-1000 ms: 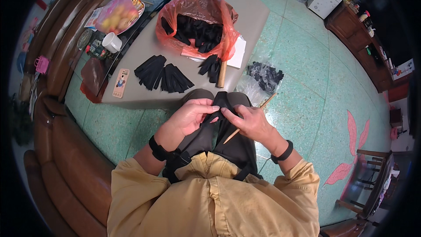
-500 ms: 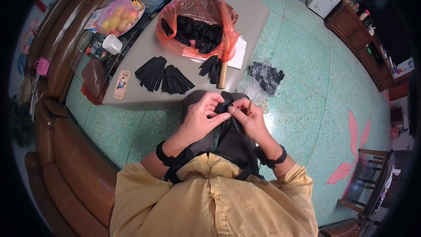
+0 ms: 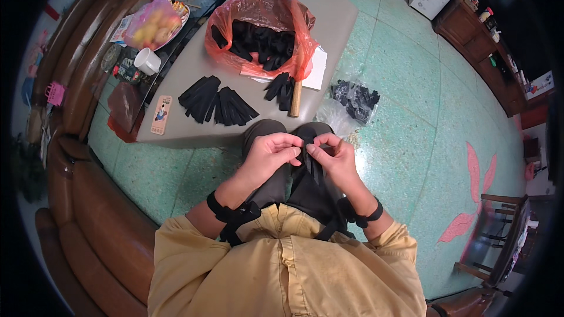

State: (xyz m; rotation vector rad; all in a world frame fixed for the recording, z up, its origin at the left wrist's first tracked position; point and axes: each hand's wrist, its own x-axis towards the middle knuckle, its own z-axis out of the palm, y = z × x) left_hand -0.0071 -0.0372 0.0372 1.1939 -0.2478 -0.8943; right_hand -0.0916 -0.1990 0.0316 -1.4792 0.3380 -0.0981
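Above my lap, a narrow black strip (image 3: 307, 151), apparently fabric, runs between my fingers against dark trousers. My left hand (image 3: 270, 155) pinches it from one side with thumb and fingertips. From the other side my right hand (image 3: 337, 161) pinches it, thumb on top; the two hands nearly meet. Ahead on the grey table (image 3: 329, 0), two fanned bundles of black strips (image 3: 198, 98) lie side by side. A smaller bunch of black strips (image 3: 279, 89) rests beside a wooden handle (image 3: 296, 101). Behind these, an open red plastic bag (image 3: 258, 6) holds many black pieces (image 3: 267, 44).
A phone-shaped pink case (image 3: 161, 115) lies at the table's left corner. Right of the table sits a clear bag of black pieces (image 3: 355, 101). A white mug (image 3: 147, 61) and bagged fruit (image 3: 154, 28) stand at the left. A brown sofa (image 3: 100, 217) borders the left side.
My hands have come down slightly and closer together on the strip. The raised black piece between them has dropped lower. A thin brown stick seen at my right fingers is out of sight.
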